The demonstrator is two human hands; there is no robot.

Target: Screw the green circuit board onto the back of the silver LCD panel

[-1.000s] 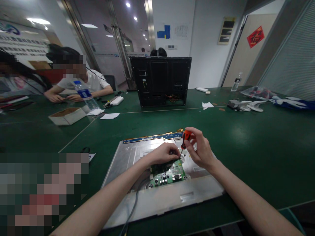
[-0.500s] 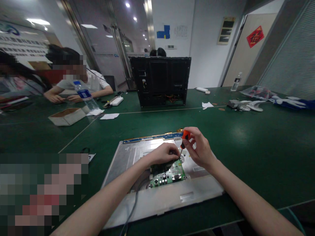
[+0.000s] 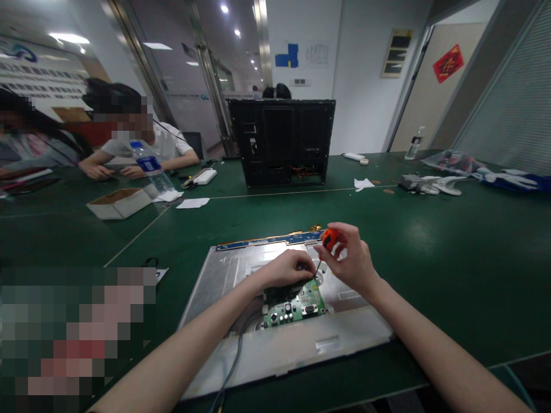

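In my right hand (image 3: 353,258) is an orange and black screwdriver (image 3: 330,238), its thin shaft slanting down to the upper right corner of a green circuit board (image 3: 294,312). My left hand (image 3: 293,268) lies over the board's upper part, fingers curled together close to the screwdriver tip. What those fingers hold, if anything, is hidden. The board sits on the silver metal back of a display panel (image 3: 215,281), which lies flat on the table. A blue circuit strip (image 3: 271,238) runs along the panel's far edge.
A dark cable (image 3: 236,358) crosses the panel's near left. On the green table (image 3: 451,275) a black monitor housing (image 3: 284,143) stands at the back. Left are an open box (image 3: 120,203) and a water bottle (image 3: 150,164); gloves (image 3: 441,184) lie right. A co-worker (image 3: 166,140) sits at the left.
The screwdriver handle has tilted to the right and turned in my right hand, whose fingers have shifted around it. My left hand stays in place over the board.
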